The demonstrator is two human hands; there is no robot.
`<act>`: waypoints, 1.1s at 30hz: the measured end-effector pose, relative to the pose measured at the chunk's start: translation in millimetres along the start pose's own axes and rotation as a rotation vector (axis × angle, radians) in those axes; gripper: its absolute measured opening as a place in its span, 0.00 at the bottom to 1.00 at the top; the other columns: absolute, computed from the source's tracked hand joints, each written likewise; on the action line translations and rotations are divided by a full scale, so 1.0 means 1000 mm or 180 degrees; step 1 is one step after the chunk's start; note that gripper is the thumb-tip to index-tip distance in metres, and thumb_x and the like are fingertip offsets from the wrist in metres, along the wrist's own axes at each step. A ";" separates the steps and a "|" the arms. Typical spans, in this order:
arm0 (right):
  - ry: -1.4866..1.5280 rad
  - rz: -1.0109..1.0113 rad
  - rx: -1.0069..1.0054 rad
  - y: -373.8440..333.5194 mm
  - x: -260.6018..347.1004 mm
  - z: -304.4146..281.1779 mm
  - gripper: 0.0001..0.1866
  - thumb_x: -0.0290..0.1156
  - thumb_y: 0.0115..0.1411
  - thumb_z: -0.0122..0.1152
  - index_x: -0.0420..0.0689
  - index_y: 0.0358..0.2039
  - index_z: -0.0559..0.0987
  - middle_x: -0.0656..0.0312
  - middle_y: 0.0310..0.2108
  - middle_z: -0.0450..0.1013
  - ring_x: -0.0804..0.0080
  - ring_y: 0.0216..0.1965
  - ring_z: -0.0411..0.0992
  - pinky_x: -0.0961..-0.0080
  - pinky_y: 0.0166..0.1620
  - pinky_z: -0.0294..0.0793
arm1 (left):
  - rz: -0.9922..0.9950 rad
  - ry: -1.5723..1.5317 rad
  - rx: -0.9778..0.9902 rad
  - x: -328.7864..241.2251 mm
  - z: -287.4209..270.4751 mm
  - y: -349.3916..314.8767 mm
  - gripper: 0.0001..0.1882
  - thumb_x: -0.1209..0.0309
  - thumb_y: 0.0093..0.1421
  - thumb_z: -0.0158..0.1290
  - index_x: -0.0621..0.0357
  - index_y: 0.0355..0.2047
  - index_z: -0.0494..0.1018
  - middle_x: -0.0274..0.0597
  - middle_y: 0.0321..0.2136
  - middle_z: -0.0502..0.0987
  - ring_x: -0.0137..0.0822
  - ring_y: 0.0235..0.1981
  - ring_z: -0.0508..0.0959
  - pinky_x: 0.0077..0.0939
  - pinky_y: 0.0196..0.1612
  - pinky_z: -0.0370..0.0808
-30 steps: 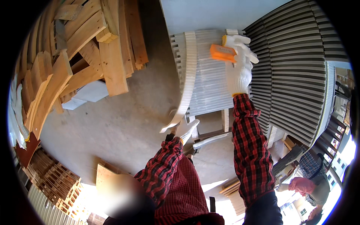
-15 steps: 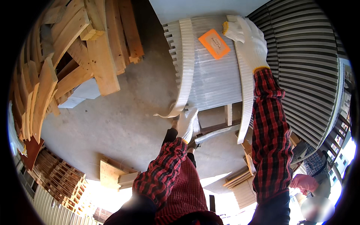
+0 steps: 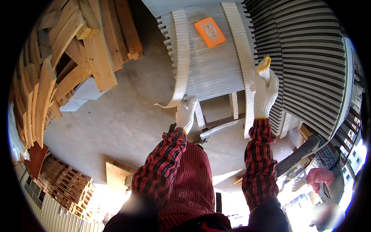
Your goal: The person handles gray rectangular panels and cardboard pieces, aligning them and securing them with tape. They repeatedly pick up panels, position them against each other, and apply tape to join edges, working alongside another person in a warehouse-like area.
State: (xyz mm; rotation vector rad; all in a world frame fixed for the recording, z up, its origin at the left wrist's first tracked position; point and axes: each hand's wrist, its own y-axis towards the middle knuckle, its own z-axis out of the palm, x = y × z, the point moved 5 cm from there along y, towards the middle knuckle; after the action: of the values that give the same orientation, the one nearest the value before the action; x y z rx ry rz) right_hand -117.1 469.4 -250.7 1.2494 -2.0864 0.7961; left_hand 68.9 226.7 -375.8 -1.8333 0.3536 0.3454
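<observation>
White knitted gloves cover both my hands. My right hand [image 3: 266,94] is closed beside the right white strip [image 3: 236,44], gripping a white knitted piece with a yellow edge [image 3: 264,63] that looks like a folded glove. My left hand [image 3: 185,116], thumb apart from the fingers, is at the near edge of the stack of translucent ribbed panels [image 3: 214,73], by the lower end of the left white strip [image 3: 180,65]. Whether it touches the strip is unclear. An orange packet [image 3: 210,32] lies on the panels between the two strips.
Dark ribbed panels [image 3: 309,65] are stacked at right. Timber pieces [image 3: 98,58] rise at far left. Wooden pallets [image 3: 65,185] stand at lower left, near a plywood piece [image 3: 118,176]. A person in a plaid sleeve [image 3: 328,154] is at lower right.
My right hand has come back toward me from beside the orange packet, still with the yellow-edged piece. My left hand has shifted slightly left and up, and the view has shifted.
</observation>
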 end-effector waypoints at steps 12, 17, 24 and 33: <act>-0.0887 -0.0211 0.1085 -0.182 -0.131 -0.020 0.18 0.27 0.57 0.62 0.45 0.49 0.78 0.49 0.41 0.75 0.48 0.44 0.74 0.58 0.46 0.74 | 0.0790 -0.0647 -0.0484 0.008 0.015 0.008 0.40 0.46 0.63 0.54 0.61 0.66 0.62 0.52 0.59 0.71 0.45 0.54 0.75 0.39 0.60 0.67; -0.1411 -0.1006 0.1262 -0.139 -0.111 -0.018 0.29 0.23 0.55 0.62 0.52 0.59 0.72 0.53 0.50 0.72 0.51 0.44 0.75 0.58 0.46 0.76 | 0.0500 -0.1272 -0.1034 0.029 0.036 -0.011 0.42 0.41 0.65 0.52 0.58 0.68 0.60 0.48 0.58 0.70 0.40 0.50 0.76 0.34 0.56 0.71; -0.2267 -0.2507 0.1607 -0.097 -0.072 -0.002 0.28 0.22 0.55 0.62 0.51 0.58 0.71 0.56 0.53 0.68 0.56 0.43 0.77 0.63 0.39 0.81 | 0.0895 -0.2063 -0.0423 0.060 0.049 0.000 0.30 0.51 0.61 0.62 0.59 0.55 0.71 0.40 0.42 0.78 0.29 0.40 0.76 0.28 0.47 0.74; -0.3799 -0.2312 0.2291 -0.089 -0.119 0.024 0.13 0.31 0.57 0.63 0.43 0.41 0.75 0.58 0.37 0.75 0.60 0.34 0.81 0.65 0.32 0.81 | 0.2274 0.0735 -0.0200 0.079 0.036 -0.013 0.20 0.66 0.59 0.63 0.55 0.51 0.76 0.44 0.47 0.81 0.41 0.42 0.82 0.31 0.45 0.78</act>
State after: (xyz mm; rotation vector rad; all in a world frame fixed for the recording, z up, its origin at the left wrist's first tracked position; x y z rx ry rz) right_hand 6.2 484.2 -335.5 3.2158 -1.7510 0.4543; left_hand 144.2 259.3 -406.9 -1.7609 1.1771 0.6353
